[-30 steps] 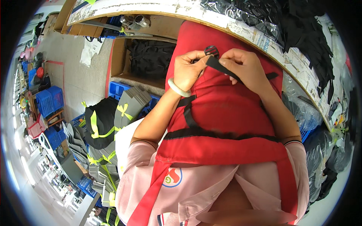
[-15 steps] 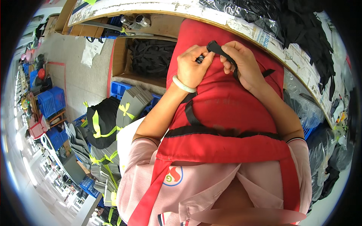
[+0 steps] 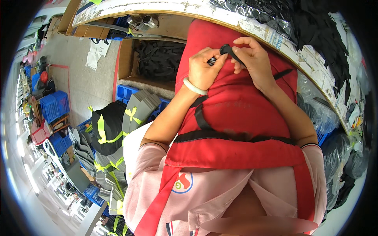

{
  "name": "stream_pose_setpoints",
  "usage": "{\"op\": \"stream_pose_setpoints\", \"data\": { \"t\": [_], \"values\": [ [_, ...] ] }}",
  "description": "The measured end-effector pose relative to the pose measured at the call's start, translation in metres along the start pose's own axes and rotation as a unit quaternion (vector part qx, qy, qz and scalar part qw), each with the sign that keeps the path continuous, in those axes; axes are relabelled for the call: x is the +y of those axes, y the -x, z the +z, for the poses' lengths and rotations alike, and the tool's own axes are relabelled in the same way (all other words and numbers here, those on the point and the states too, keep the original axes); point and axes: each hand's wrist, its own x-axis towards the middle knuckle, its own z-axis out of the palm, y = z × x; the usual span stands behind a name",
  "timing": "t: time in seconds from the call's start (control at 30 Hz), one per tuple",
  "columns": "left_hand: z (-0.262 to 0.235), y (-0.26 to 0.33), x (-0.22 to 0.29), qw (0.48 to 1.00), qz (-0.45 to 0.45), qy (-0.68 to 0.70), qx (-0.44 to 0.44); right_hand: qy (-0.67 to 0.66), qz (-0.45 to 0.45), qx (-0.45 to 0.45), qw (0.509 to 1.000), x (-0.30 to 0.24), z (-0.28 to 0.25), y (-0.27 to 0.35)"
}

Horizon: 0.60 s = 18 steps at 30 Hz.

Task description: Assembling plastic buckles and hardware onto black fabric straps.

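Both hands at upper centre of frame, above the red apron [image 3: 236, 110]. Left hand [image 3: 203, 69] is curled closed around a dark buckle [image 3: 212, 61], only part of it showing; thumb and forefinger tips reach right, to the end of a black strap [image 3: 232, 53]. Right hand [image 3: 255, 65] has its fingers partly spread, forefinger raised, thumb against the strap — how firmly it grips, cannot tell.

Key relation: the strap lies in the gap between the hands, to the right of the left hand, its visible length slanting from upper left down to lower right. Its upper end sits at the left fingertips, the lower stretch goes into the right hand and is lost from view. Both hands touch it or nearly so; the left is nearer the upper end.

Around: open box [image 3: 125, 61] of black strips [image 3: 159, 61] left of the hands; table [image 3: 177, 8] curving across the top, black strips heaped at its upper right — grey bundles [image 3: 139, 104] at left of centre.
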Motion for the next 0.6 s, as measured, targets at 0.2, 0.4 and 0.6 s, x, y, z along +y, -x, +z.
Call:
{"op": "stream_pose_setpoints", "data": {
  "t": [0.2, 0.4, 0.6],
  "values": [
    [0.0026, 0.0005, -0.0002, 0.998, 0.038, -0.049, 0.024, 0.062, -0.024, 0.026, 0.997, 0.0079, 0.0041, -0.0056],
    [0.0020, -0.0011, -0.0044, 0.999, 0.029, -0.011, 0.039, 0.060, -0.028, -0.017, 0.998, 0.0034, 0.0043, -0.0071],
    [0.0018, -0.0004, -0.0031, 0.997, 0.057, -0.041, 0.030, 0.068, -0.028, 0.018, 0.997, 0.0086, 0.0037, -0.0087]
  ]
}}
